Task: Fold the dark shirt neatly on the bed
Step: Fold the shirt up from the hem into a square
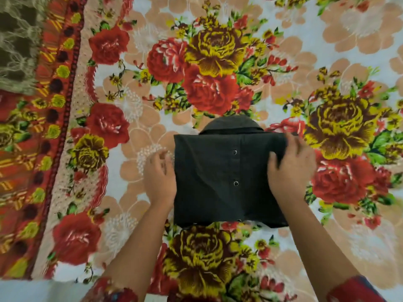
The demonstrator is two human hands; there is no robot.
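The dark shirt [220, 177] lies folded into a compact rectangle on the flowered bedspread [196, 62], collar at the far side and a line of snap buttons down its middle. My left hand [159, 177] sits at the shirt's left edge with fingers loosely curled, holding nothing that I can see. My right hand [290, 166] rests on the shirt's right side, fingers spread over the upper right corner and thumb on the cloth.
The bedspread has a red patterned border [43, 127] down the left. A brown lacy cloth [17, 40] lies at the top left corner. A white strip [32, 290] runs along the near bottom left.
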